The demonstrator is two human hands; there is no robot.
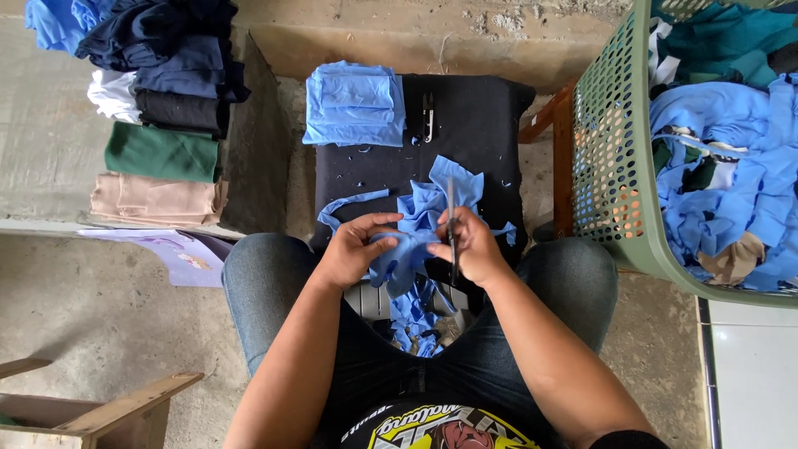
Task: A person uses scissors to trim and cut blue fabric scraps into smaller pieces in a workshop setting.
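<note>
While the person sits with knees apart in blue jeans, both hands meet over a small black stool [482, 125] in front of them. The left hand [353, 249] is curled, and its fingers pinch a piece of light blue cloth [420, 229]. The cloth is crumpled. Part of it lies on the stool top and part hangs down between the knees. A thin blue strip of it curls out to the left on the black top.

The right hand [474, 247] is closed around a pair of scissors [451, 218]. The blades point up and away from the person, and they lie right over the blue cloth. I cannot tell if the blades are open or shut.

At the far left corner of the stool sits a neat folded pile of light blue cloth [353, 104]. Just beside it lies a small metal clipper tool [428, 115]. Tiny blue scraps dot the black top.

To the right stands a green plastic basket [611, 150] with holes in its side. It is full of jumbled blue and dark green cloth. To the left, on a grey ledge, is a stack of folded clothes [162, 108] in blue, white, black, green and tan. The floor is bare grey concrete.
</note>
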